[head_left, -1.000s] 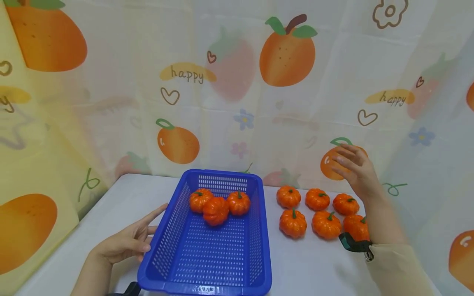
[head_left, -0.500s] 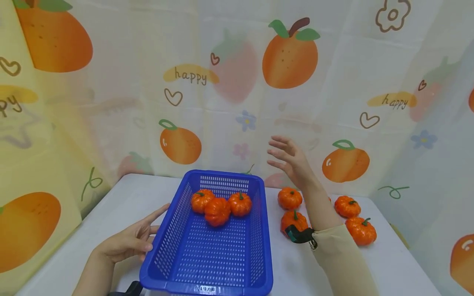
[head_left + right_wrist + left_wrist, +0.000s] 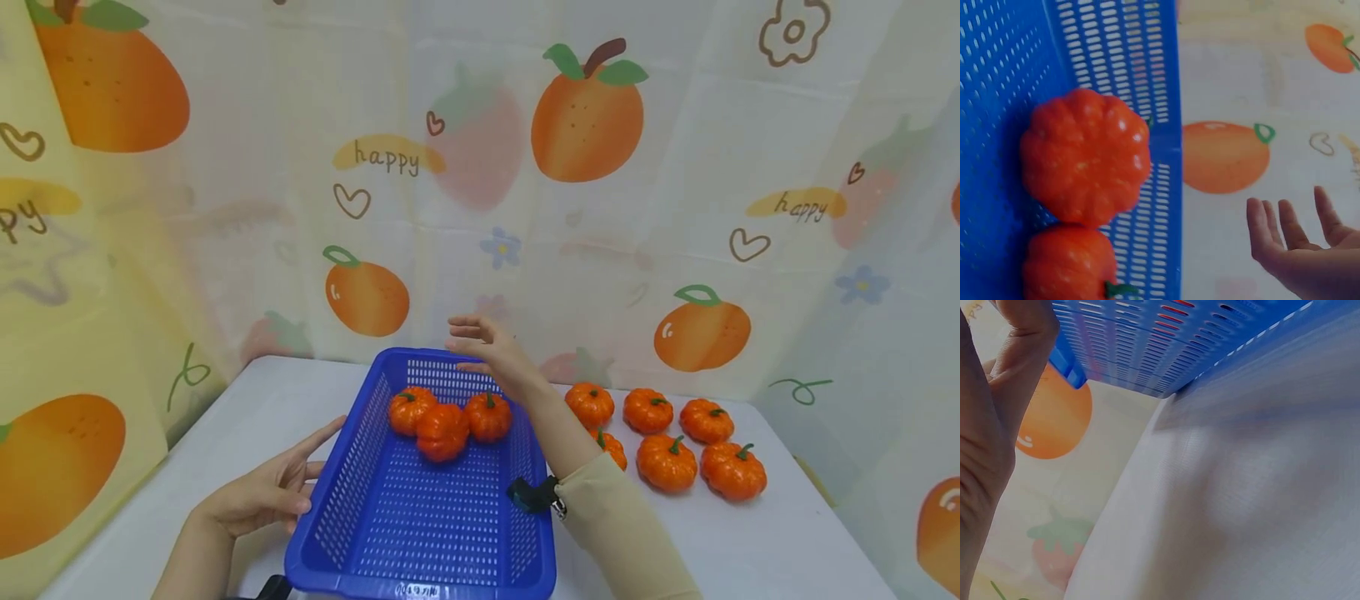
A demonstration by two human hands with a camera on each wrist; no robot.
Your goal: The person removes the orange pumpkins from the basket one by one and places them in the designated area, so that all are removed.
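A blue plastic basket point(image 3: 352, 582) with slotted walls stands on the white table, holding 3 small orange pumpkins. One pumpkin point(image 3: 442, 435) lies tipped against the other two, its stem turned away. My left hand point(image 3: 255, 493) rests its loosely extended fingers along the basket's left wall, thumb near the rim. Over the basket's far right part hovers my right hand point(image 3: 495, 360), its fingers spread, holding nothing. In the right wrist view those fingers show beyond the basket's rim, and the tipped pumpkin point(image 3: 1085, 157) fills much of the basket there.
Right of the basket, several more orange pumpkins point(image 3: 666, 463) stand in two rows on the table point(image 3: 780, 550), one partly behind my right forearm. A fruit-printed curtain point(image 3: 600, 242) hangs close behind the table's back edge.
My right hand has swept left from above the pumpkins on the right to above the basket, ending lower, with nothing in it. My left hand and the basket have stayed in place.
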